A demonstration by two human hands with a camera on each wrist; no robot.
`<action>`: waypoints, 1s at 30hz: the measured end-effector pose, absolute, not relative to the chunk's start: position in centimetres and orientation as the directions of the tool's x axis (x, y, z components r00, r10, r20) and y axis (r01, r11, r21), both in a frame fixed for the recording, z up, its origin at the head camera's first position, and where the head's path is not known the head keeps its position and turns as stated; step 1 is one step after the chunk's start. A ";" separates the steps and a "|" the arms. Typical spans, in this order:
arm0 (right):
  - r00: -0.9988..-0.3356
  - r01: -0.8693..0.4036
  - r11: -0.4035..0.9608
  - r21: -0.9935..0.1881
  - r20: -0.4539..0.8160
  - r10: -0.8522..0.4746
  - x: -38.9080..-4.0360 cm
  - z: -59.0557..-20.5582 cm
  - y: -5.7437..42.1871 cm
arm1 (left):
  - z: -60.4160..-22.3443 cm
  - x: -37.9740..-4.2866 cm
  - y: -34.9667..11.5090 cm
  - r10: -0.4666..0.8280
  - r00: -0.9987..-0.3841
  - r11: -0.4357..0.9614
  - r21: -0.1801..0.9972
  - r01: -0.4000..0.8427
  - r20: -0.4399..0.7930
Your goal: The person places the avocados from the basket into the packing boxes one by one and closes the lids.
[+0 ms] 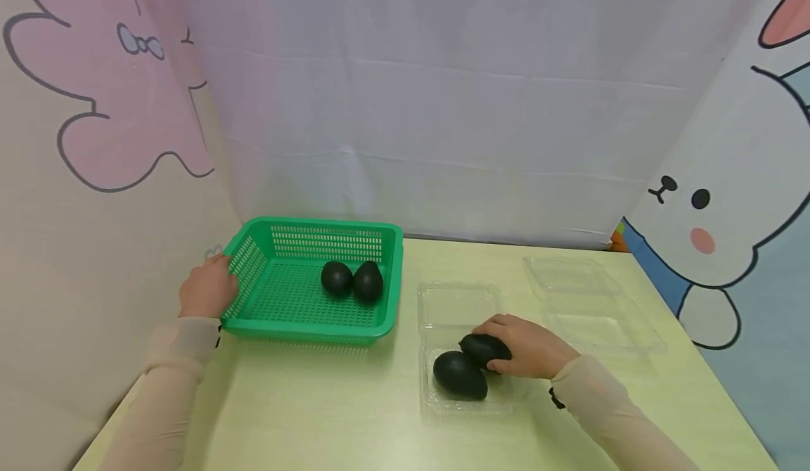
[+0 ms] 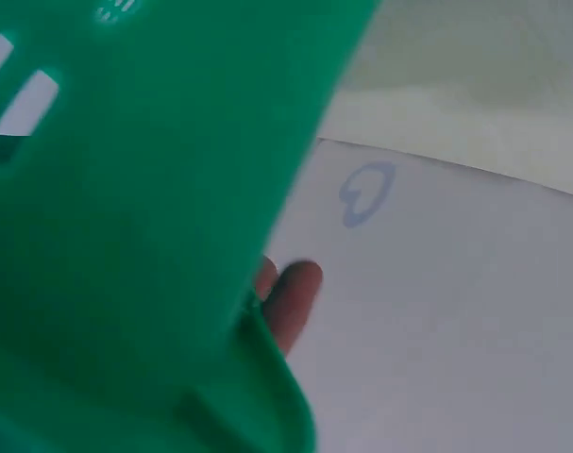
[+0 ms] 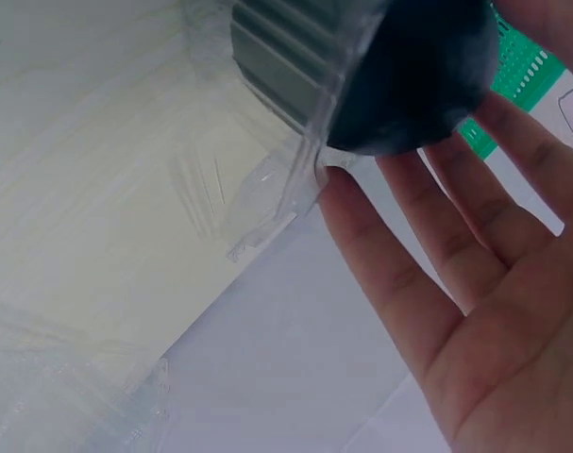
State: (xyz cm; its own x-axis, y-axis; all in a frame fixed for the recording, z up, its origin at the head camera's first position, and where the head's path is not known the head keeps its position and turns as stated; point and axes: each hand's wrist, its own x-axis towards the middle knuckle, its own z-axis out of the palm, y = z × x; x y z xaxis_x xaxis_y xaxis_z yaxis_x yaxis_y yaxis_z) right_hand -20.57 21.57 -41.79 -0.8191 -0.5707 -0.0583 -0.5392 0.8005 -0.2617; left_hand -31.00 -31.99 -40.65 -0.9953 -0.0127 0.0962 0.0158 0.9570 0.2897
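My left hand [image 1: 210,288] grips the left rim of a green plastic basket [image 1: 297,327]; in the left wrist view two of its fingertips [image 2: 300,293] show beyond the green edge. Two dark avocados, one rounder-looking [image 1: 337,278] and one upright [image 1: 368,283], lie together toward the basket's right side. With thumb and fingers about it, my right hand [image 1: 528,348] holds another dark avocado [image 1: 486,351] over the near half of an opened clear plastic clamshell box [image 1: 460,304]. Beside it in that half lies one more avocado [image 1: 460,375]. The right wrist view shows the fingers round the dark fruit [image 3: 418,85].
A second clear clamshell box [image 1: 591,320] lies opened on the pale yellow table [image 1: 304,415] at the right. Behind the table hangs a white curtain [image 1: 443,140], and printed cartoon cloths border both sides.
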 end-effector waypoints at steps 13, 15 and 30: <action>-0.857 -0.513 0.830 -0.221 0.079 -0.509 -21.2 -41.5 23.0 | -39.4 -30.3 -26.9 0.042 -0.923 0.960 0.239 0.143 0.383; -0.872 -0.489 0.843 -0.223 0.106 -0.477 -21.3 -41.7 23.2 | -39.3 -30.2 -25.6 0.090 -0.865 0.954 0.207 0.217 0.493; -0.965 -0.261 0.914 -0.309 0.078 -0.249 -21.5 -42.1 23.8 | -39.1 -27.7 -15.9 0.317 -0.526 0.804 0.071 0.591 0.789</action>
State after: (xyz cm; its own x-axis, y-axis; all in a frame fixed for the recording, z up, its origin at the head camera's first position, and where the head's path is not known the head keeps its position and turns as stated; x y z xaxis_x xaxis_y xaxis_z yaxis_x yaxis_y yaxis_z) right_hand -21.46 23.81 -42.14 -0.9653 -0.2492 0.0782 -0.2611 0.9145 -0.3091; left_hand -27.67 -15.86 -39.11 -0.5261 0.3173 0.7890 0.5910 0.8035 0.0709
